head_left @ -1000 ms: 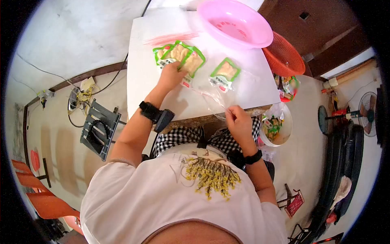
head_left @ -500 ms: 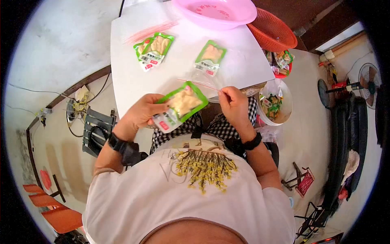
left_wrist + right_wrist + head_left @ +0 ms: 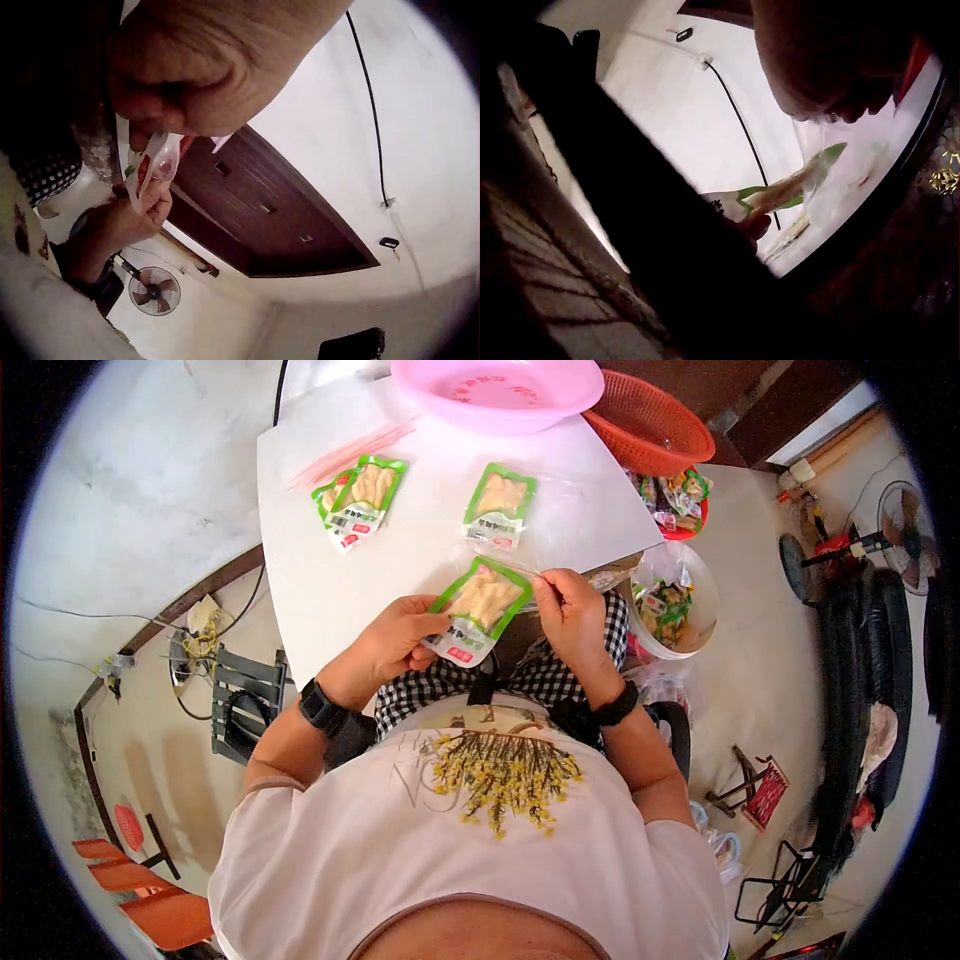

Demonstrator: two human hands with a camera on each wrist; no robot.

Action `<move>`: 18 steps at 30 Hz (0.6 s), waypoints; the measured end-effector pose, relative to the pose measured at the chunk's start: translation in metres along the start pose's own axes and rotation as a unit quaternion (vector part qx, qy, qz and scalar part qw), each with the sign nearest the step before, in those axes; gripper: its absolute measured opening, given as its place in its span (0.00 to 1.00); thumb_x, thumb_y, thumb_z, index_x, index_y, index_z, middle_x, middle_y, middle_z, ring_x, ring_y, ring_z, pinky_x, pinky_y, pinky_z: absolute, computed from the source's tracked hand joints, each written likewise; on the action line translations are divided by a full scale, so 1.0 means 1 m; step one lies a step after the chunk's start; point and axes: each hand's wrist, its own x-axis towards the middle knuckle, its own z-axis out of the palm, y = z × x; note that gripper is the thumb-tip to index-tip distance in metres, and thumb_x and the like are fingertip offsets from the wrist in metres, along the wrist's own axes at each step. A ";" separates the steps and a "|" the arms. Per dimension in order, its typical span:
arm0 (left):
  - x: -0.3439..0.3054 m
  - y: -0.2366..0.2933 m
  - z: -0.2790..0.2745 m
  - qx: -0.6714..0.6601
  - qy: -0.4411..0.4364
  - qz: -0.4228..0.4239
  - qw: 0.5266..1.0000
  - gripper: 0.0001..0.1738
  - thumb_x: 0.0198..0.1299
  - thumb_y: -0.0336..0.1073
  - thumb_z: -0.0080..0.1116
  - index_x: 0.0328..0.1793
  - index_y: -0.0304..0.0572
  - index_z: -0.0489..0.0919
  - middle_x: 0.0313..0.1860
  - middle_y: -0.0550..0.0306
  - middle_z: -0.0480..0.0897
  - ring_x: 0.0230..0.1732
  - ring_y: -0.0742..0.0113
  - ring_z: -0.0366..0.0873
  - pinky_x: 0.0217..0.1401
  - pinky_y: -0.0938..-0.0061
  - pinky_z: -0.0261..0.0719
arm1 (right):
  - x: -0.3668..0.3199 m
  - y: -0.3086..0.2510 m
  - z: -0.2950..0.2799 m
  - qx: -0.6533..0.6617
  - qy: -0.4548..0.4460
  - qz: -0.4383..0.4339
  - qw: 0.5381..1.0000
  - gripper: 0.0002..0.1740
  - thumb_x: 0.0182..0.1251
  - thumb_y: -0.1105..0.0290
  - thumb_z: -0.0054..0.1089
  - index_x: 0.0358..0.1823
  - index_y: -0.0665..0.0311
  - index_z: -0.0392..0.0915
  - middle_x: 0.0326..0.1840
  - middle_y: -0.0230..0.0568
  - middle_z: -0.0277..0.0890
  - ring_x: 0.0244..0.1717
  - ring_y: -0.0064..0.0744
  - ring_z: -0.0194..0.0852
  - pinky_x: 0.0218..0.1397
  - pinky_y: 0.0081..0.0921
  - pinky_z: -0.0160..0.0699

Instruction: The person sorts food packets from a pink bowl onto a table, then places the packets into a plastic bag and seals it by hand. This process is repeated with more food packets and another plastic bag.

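The left hand (image 3: 398,635) pinches the lower left side of a green-edged food packet (image 3: 483,600) above the table's front edge. Beside the packet's upper right corner, the right hand (image 3: 575,615) pinches the edge of a clear plastic bag (image 3: 530,560), whose outline is hard to follow. Another green-edged packet (image 3: 499,500) lies on the white table (image 3: 430,490); two overlapping packets (image 3: 368,490) lie at the left. In the right wrist view, the held packet (image 3: 780,193) appears edge-on near clear plastic under the right hand (image 3: 832,60).
Thin red strips (image 3: 350,455) lie at the table's back left. A pink basin (image 3: 500,395) stands at the back, beside a red basket (image 3: 650,425). Right of the table are a red container of packets (image 3: 680,500) and a white bucket (image 3: 705,605).
The left hand has taken a packet from the group at the left and brought it towards the right hand. The right hand still pinches the clear plastic. The head view has shifted.
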 end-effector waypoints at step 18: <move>0.033 0.002 0.029 -0.032 -0.063 0.036 0.997 0.18 0.66 0.24 0.44 0.62 0.40 0.71 0.37 0.62 0.76 0.19 0.81 0.61 0.16 0.87 0.59 | 0.000 -0.011 -0.004 -0.038 -0.019 -0.056 0.998 0.05 0.60 0.70 0.65 0.35 0.63 0.81 0.26 0.41 0.73 0.25 0.42 0.75 0.26 0.34 0.73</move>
